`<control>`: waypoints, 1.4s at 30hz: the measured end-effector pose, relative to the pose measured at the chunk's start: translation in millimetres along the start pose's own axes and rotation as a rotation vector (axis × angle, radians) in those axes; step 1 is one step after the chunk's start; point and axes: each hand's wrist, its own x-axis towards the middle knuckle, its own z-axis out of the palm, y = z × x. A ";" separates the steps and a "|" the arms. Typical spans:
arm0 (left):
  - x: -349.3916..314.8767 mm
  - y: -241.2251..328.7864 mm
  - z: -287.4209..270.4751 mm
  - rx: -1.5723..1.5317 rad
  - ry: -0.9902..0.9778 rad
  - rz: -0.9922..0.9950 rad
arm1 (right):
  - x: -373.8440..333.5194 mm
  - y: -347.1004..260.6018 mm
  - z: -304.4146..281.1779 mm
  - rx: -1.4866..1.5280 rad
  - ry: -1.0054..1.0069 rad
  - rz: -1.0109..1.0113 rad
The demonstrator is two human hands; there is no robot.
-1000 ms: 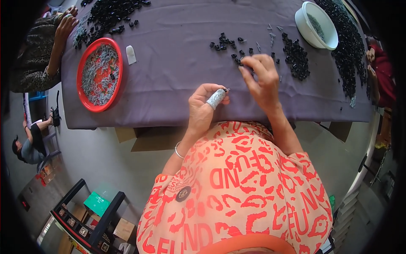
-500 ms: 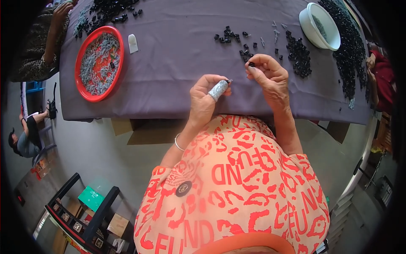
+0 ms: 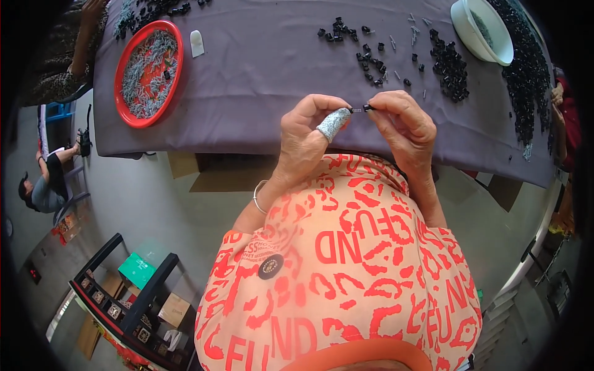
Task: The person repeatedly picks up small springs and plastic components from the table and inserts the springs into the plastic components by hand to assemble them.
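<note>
My left hand point(image 3: 303, 133), its thumb wrapped in silvery-grey tape, pinches a small grey screw point(image 3: 356, 110) with a dark part at the fingertips. Facing it, my right hand point(image 3: 408, 123) grips a small black plastic piece point(image 3: 368, 107) between thumb and fingers. The screw's tip points at the black piece and the two are almost touching; whether they meet I cannot tell. Just beyond my hands lie loose black pieces point(image 3: 369, 62) and a few grey screws point(image 3: 414, 38). A denser heap of black pieces point(image 3: 450, 68) lies to the right.
A red tray point(image 3: 119, 102) of grey screws sits at the left beside a small white object point(image 3: 197, 44). At the far right, a white bowl point(image 3: 458, 31) stands by a long black pile point(image 3: 526, 80). Other people sit at both table ends. Below left stands a chair point(image 3: 148, 297).
My hands have come together, bringing the black piece in the right up to the screw in the left. The whole view has shifted slightly.
</note>
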 end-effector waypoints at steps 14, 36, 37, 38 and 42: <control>-5.4 0.6 12.0 0.073 0.044 0.026 | -15.6 15.0 5.6 0.205 0.005 0.140; 19.3 -35.0 -1.5 0.848 0.048 0.667 | -11.0 32.8 10.9 -0.377 -0.005 -0.155; 20.1 -38.7 -1.8 0.920 0.060 0.693 | -10.7 35.0 11.5 -0.457 -0.049 -0.174; 20.3 -41.5 -2.3 0.992 0.072 0.720 | -10.7 35.6 11.3 -0.459 -0.048 -0.175; 16.3 -26.1 -3.5 1.011 0.059 0.669 | -14.2 39.6 12.2 -0.460 -0.071 -0.168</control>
